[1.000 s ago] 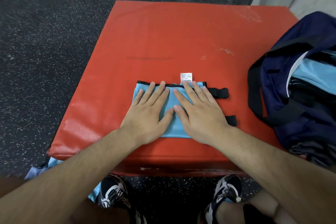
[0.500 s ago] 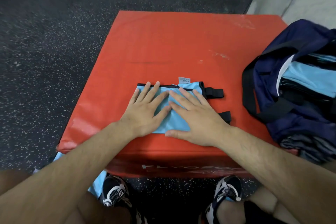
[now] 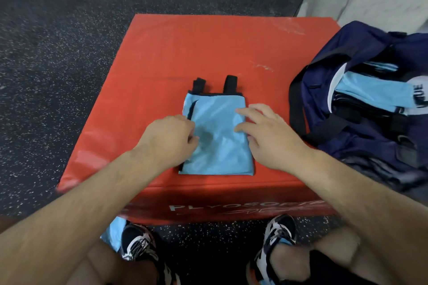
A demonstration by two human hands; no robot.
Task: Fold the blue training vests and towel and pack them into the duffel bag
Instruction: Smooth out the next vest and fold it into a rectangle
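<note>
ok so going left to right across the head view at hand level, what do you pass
dark speckled floor → left hand → folded blue vest → right hand → navy duffel bag

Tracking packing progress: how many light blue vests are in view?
3: a folded vest on the red box, a packed vest in the open duffel bag, a blue piece on the floor beside the left shoe. The bag may hide more.

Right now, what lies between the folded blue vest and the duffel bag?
In the head view, the right hand lies there, its fingers reaching onto the vest. Past the fingertips, only the bare red mat separates vest and bag.
</note>
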